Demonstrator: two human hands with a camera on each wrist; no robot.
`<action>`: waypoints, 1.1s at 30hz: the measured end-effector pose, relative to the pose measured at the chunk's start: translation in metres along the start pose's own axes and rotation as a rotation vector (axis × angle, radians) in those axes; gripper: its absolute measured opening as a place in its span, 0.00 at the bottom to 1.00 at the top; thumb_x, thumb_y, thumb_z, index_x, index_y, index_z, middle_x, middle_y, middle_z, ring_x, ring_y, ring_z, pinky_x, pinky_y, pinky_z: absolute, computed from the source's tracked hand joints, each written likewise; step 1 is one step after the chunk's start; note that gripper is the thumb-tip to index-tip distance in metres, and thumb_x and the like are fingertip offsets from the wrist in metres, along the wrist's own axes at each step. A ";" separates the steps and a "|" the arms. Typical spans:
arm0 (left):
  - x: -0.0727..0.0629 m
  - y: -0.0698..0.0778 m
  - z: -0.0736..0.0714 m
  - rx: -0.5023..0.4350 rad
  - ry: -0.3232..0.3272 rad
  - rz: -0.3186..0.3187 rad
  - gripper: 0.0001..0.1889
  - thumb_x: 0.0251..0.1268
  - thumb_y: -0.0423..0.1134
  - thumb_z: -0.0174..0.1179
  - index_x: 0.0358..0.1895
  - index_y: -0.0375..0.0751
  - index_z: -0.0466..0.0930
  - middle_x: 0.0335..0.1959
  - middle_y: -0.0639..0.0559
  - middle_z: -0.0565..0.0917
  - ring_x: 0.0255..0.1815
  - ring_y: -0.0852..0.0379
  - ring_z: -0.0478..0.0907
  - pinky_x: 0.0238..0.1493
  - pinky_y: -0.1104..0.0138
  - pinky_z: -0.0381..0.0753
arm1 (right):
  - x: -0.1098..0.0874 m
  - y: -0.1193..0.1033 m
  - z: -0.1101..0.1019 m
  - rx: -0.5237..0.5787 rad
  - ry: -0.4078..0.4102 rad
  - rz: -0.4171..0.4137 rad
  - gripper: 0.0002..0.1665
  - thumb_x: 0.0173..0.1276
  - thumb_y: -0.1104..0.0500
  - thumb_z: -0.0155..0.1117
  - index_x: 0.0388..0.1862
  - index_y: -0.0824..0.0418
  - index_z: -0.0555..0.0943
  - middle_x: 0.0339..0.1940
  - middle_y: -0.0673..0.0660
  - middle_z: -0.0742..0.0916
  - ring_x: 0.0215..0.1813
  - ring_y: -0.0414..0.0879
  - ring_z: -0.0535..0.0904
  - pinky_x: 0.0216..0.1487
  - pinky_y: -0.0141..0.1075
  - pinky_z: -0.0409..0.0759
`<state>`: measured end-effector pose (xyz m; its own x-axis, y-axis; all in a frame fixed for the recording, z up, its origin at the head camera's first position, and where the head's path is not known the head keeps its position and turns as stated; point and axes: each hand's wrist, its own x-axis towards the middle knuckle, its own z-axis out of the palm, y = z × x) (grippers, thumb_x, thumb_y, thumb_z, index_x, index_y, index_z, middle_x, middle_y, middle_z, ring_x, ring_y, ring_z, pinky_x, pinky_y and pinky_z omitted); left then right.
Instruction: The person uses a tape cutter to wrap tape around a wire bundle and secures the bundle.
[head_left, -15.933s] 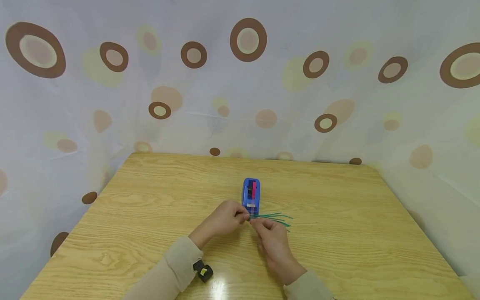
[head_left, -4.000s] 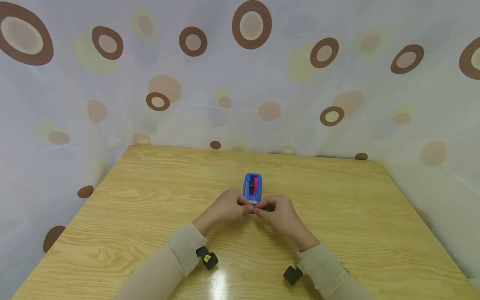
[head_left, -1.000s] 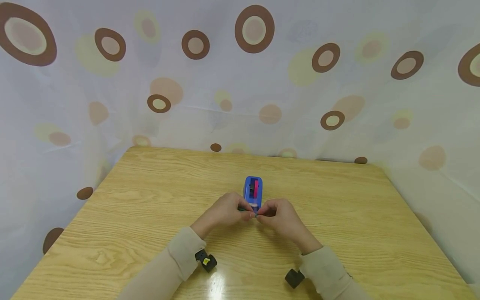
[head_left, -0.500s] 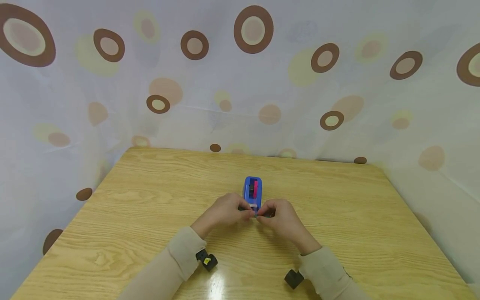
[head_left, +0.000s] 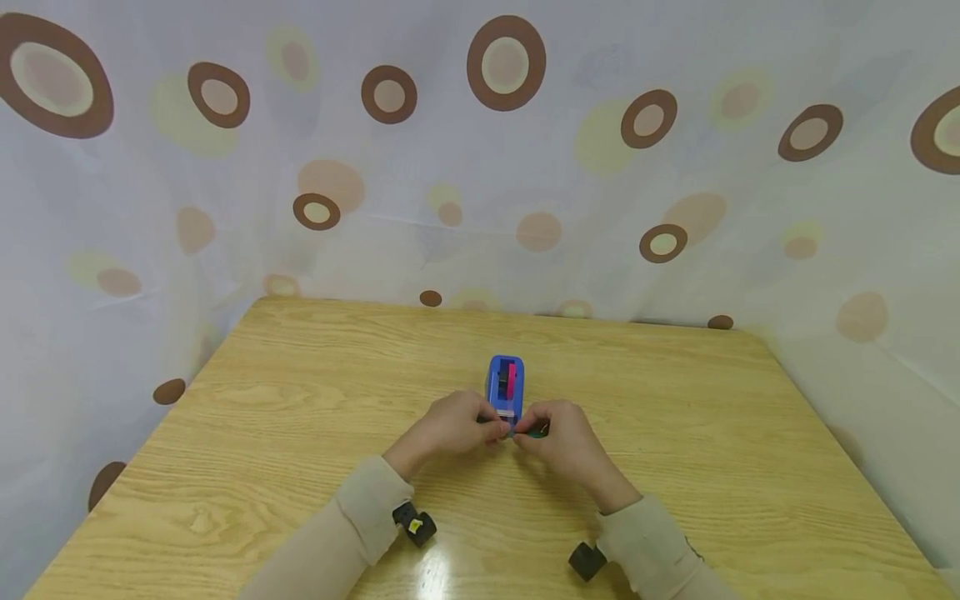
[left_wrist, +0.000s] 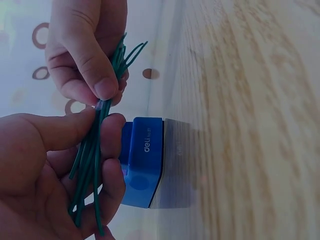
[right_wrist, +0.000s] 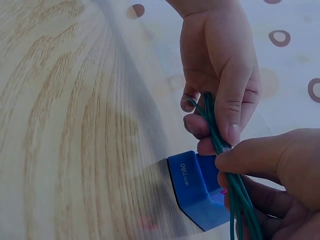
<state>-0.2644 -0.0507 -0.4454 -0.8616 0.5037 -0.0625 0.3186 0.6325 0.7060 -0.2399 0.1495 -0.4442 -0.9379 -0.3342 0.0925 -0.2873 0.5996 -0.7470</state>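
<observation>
On my feed I read white "deli" lettering (left_wrist: pixel 147 140) on the blue plastic tape dispenser (left_wrist: pixel 143 167) just beyond the left hand (head_left: pixel 452 422).

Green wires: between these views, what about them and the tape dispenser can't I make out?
Green wires, pinched part: wrist views; covered by fingers of the left hand and right hand.
Wire count: wrist views; strands overlap.
Wire ends by the right hand: right wrist view; cut off by the bottom edge.
Small print on the tape dispenser: wrist views; too small.
Tape roll: wrist views; mostly behind the dispenser's body.
</observation>
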 end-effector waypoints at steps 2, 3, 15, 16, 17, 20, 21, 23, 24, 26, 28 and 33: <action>0.000 0.000 0.001 -0.002 0.001 -0.004 0.14 0.71 0.48 0.61 0.30 0.48 0.89 0.21 0.58 0.82 0.19 0.62 0.66 0.22 0.69 0.61 | 0.000 0.000 0.000 0.005 0.007 -0.003 0.03 0.60 0.67 0.73 0.29 0.61 0.87 0.28 0.48 0.85 0.31 0.43 0.76 0.31 0.34 0.77; 0.000 0.000 0.001 -0.001 0.002 -0.005 0.13 0.71 0.48 0.61 0.30 0.48 0.90 0.21 0.59 0.82 0.20 0.62 0.66 0.23 0.69 0.62 | -0.001 -0.001 0.000 0.007 0.010 -0.005 0.03 0.60 0.67 0.73 0.28 0.61 0.87 0.28 0.48 0.85 0.31 0.43 0.76 0.31 0.34 0.77; 0.001 0.001 0.003 0.027 0.049 -0.006 0.09 0.68 0.48 0.64 0.33 0.53 0.91 0.22 0.67 0.82 0.29 0.62 0.73 0.44 0.55 0.66 | 0.000 -0.001 0.001 -0.018 0.037 0.005 0.04 0.60 0.64 0.74 0.31 0.56 0.87 0.31 0.46 0.86 0.36 0.43 0.80 0.39 0.39 0.80; 0.001 0.000 0.003 0.033 0.057 0.000 0.09 0.68 0.47 0.64 0.33 0.53 0.91 0.22 0.67 0.82 0.29 0.62 0.73 0.46 0.53 0.66 | -0.001 -0.001 0.000 -0.023 0.033 0.002 0.03 0.61 0.64 0.73 0.32 0.56 0.87 0.32 0.47 0.87 0.38 0.43 0.81 0.41 0.41 0.81; 0.001 0.000 0.003 0.038 0.065 0.006 0.09 0.68 0.47 0.64 0.33 0.53 0.91 0.22 0.67 0.82 0.30 0.63 0.73 0.48 0.51 0.65 | -0.001 -0.001 0.000 -0.029 0.028 -0.004 0.02 0.61 0.63 0.73 0.33 0.57 0.87 0.33 0.47 0.87 0.39 0.43 0.82 0.43 0.42 0.81; 0.001 0.000 0.003 0.050 0.090 0.016 0.08 0.67 0.46 0.64 0.35 0.53 0.92 0.21 0.68 0.83 0.31 0.64 0.74 0.52 0.48 0.61 | -0.001 0.000 -0.001 -0.042 0.007 -0.026 0.01 0.63 0.62 0.71 0.34 0.57 0.88 0.35 0.48 0.88 0.42 0.43 0.82 0.48 0.45 0.81; 0.001 0.000 0.003 0.049 0.096 0.020 0.07 0.67 0.46 0.65 0.35 0.53 0.92 0.21 0.68 0.83 0.31 0.64 0.74 0.52 0.47 0.61 | -0.001 0.001 -0.001 -0.038 -0.003 -0.031 0.01 0.64 0.62 0.71 0.35 0.58 0.88 0.36 0.48 0.88 0.43 0.43 0.82 0.48 0.45 0.81; 0.001 0.000 0.003 0.049 0.102 0.025 0.07 0.67 0.46 0.65 0.36 0.52 0.92 0.21 0.68 0.83 0.31 0.64 0.74 0.52 0.47 0.60 | 0.000 0.003 -0.002 -0.029 -0.018 -0.037 0.02 0.65 0.62 0.69 0.35 0.57 0.88 0.36 0.47 0.88 0.42 0.43 0.82 0.48 0.44 0.80; 0.001 0.000 0.003 0.051 0.103 0.027 0.07 0.67 0.46 0.65 0.36 0.52 0.92 0.21 0.68 0.83 0.31 0.65 0.74 0.52 0.48 0.60 | 0.000 0.003 -0.002 -0.024 -0.023 -0.036 0.02 0.66 0.62 0.69 0.35 0.57 0.88 0.36 0.47 0.88 0.42 0.42 0.81 0.48 0.44 0.80; 0.001 0.000 0.004 0.052 0.105 0.030 0.07 0.66 0.46 0.65 0.36 0.52 0.92 0.22 0.69 0.83 0.32 0.65 0.74 0.51 0.48 0.61 | 0.000 0.004 -0.002 -0.017 -0.029 -0.031 0.02 0.66 0.62 0.69 0.35 0.57 0.88 0.36 0.47 0.87 0.42 0.41 0.81 0.48 0.44 0.80; 0.001 0.000 0.003 0.054 0.105 0.030 0.07 0.66 0.46 0.66 0.36 0.52 0.92 0.22 0.70 0.83 0.32 0.66 0.74 0.50 0.49 0.61 | 0.000 0.004 -0.002 -0.014 -0.030 -0.024 0.02 0.67 0.61 0.69 0.34 0.57 0.88 0.35 0.47 0.87 0.41 0.41 0.80 0.48 0.44 0.80; 0.001 0.000 0.003 0.068 0.096 0.030 0.07 0.66 0.47 0.66 0.35 0.54 0.92 0.24 0.71 0.82 0.32 0.65 0.74 0.49 0.49 0.62 | 0.000 0.003 -0.001 -0.007 -0.024 -0.015 0.03 0.66 0.61 0.70 0.32 0.59 0.87 0.33 0.46 0.87 0.39 0.41 0.80 0.46 0.43 0.80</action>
<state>-0.2638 -0.0486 -0.4471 -0.8839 0.4669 0.0281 0.3685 0.6581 0.6566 -0.2407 0.1527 -0.4457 -0.9288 -0.3600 0.0878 -0.3025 0.5998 -0.7408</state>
